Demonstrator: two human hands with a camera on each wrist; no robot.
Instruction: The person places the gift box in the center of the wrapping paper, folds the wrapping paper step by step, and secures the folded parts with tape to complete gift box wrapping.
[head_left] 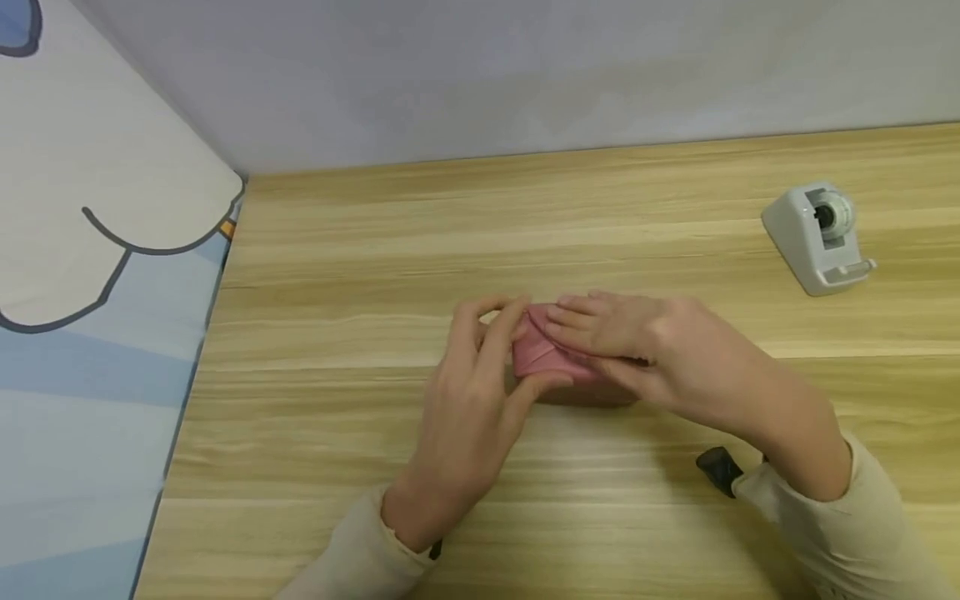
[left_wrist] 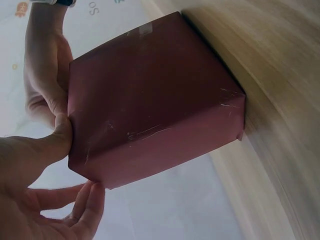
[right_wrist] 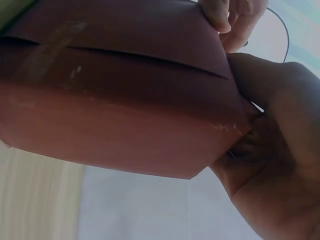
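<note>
A box wrapped in dark red paper (head_left: 534, 350) stands on end on the wooden table, its pinkish top end showing folded flaps. My left hand (head_left: 467, 392) grips its upper left part, thumb on the near edge and fingers on the far edge. My right hand (head_left: 637, 333) lies over the right of the top, straight fingers pressing a flap and thumb along the near side. In the left wrist view the box (left_wrist: 150, 95) has creased corners. A strip of clear tape (right_wrist: 47, 55) crosses a paper seam in the right wrist view. The underside is hidden.
A white tape dispenser (head_left: 813, 242) with a roll stands at the back right of the table (head_left: 337, 275). A pale wall (head_left: 525, 75) rises behind the table. A cartoon-printed surface (head_left: 82, 400) borders the left edge.
</note>
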